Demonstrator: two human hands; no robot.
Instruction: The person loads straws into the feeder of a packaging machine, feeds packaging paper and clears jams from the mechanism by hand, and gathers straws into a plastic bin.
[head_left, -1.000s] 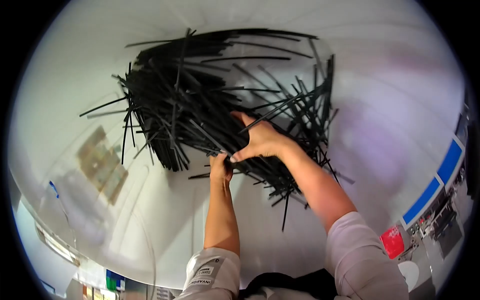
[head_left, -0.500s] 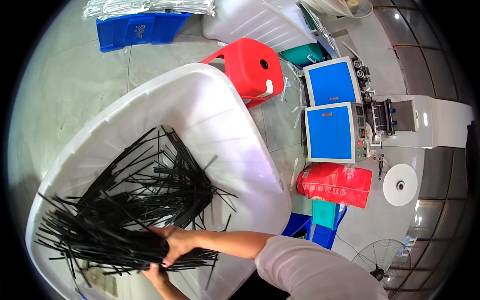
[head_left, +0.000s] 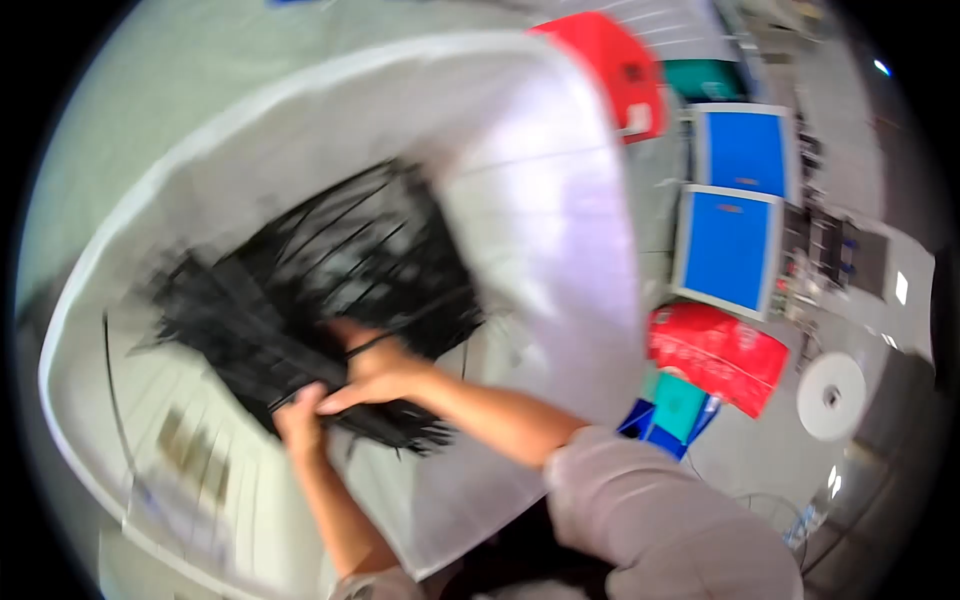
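Observation:
A large white plastic tub (head_left: 560, 210) fills most of the view. Inside it lies a pile of thin black strips (head_left: 450, 260), blurred by motion. Across the near side of the pile, both hands hold a thick bundle of black strips (head_left: 240, 340). My right hand (head_left: 385, 370) wraps around the bundle near its right end, its fingertips hidden among the strips. Close beside it, my left hand (head_left: 302, 418) grips the bundle's lower edge with bent fingers. One loose strip (head_left: 113, 390) stands apart at the tub's left side.
Beyond the tub stand a red stool (head_left: 610, 75) and a machine with blue panels (head_left: 735, 245). A red sack (head_left: 715, 350), a teal box (head_left: 678, 405) and a white reel (head_left: 831, 396) are to the right. Some blurred tan thing (head_left: 195, 455) shows at lower left.
My view has shifted, so the tub appears larger and the machine farther right. The bundle has turned to a steeper slant and moved nearer the tub's middle. My left hand has come up onto it.

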